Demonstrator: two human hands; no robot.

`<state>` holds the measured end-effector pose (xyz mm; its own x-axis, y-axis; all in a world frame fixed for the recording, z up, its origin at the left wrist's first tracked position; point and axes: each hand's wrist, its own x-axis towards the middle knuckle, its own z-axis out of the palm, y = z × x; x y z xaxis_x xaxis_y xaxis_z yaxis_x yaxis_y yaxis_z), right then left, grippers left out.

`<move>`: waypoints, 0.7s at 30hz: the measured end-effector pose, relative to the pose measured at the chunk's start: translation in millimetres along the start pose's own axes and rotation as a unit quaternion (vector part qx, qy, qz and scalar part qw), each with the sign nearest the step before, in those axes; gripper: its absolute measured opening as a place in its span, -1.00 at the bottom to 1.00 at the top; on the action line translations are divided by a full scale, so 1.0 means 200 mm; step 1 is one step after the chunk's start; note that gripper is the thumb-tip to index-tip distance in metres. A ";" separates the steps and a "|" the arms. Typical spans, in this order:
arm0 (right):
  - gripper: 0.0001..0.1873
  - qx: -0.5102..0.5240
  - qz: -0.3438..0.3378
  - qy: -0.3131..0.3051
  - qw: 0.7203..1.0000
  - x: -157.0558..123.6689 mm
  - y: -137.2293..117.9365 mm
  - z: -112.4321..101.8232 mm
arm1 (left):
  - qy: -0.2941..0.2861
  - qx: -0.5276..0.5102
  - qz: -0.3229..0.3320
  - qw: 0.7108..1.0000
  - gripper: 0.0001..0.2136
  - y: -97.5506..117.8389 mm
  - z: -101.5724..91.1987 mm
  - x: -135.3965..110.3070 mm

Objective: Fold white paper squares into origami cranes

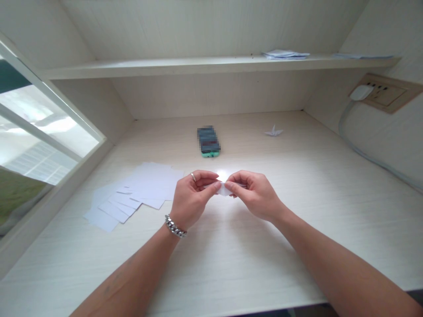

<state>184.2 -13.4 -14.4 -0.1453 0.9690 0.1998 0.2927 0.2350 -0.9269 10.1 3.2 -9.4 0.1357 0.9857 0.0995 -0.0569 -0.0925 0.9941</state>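
Both hands meet over the middle of the pale wooden desk. My left hand, with a ring and a metal wrist chain, pinches one side of a small folded white paper. My right hand pinches the other side. The paper is mostly hidden by the fingers and held just above the desk. A spread of several white paper sheets lies to the left of my left hand.
A phone in a green case lies farther back at the centre. A finished white paper crane sits at the back right. Folded papers rest on the shelf above. A wall socket with plug and cable is at right; a window at left.
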 end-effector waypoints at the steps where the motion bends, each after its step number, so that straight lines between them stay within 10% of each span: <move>1: -0.84 -0.002 0.001 0.000 1.000 0.00 0.00 0.00 | 0.003 -0.003 0.001 1.000 -0.79 0.00 0.00 0.00; 21: -0.84 0.027 0.015 -0.005 1.000 0.01 0.00 0.00 | -0.003 -0.009 -0.008 1.000 -0.85 0.01 0.00 0.00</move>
<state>183.8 -11.8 -14.7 -0.1467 0.9746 0.1689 0.2459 0.2014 -0.9481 9.8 3.7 -7.6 0.1435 0.9861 0.0833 -0.0724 -0.0735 0.9947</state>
